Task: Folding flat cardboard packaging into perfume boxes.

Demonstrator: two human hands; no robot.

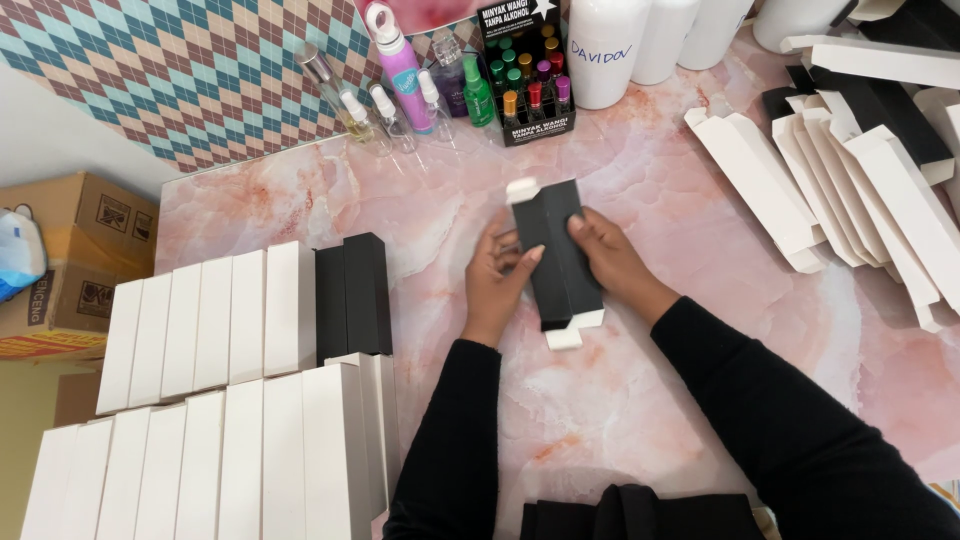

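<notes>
We see a slim black carton (556, 255) of matte card, long and rectangular, with white flaps open at both ends. Our left hand (497, 272) and right hand (612, 262) both grip it — fingers curled around its long edges — just above the middle of the desk (640, 390), whose top is glossy pink marble-patterned. Assembled white boxes (220, 400) and two black boxes (353, 296) lie in rows at left; flat white cartons (860, 190) fan out at right. Small bottles (420, 95) stand near the diamond-patterned wall (180, 70).

Both hands (555, 270) holding black carton (556, 255)
</notes>
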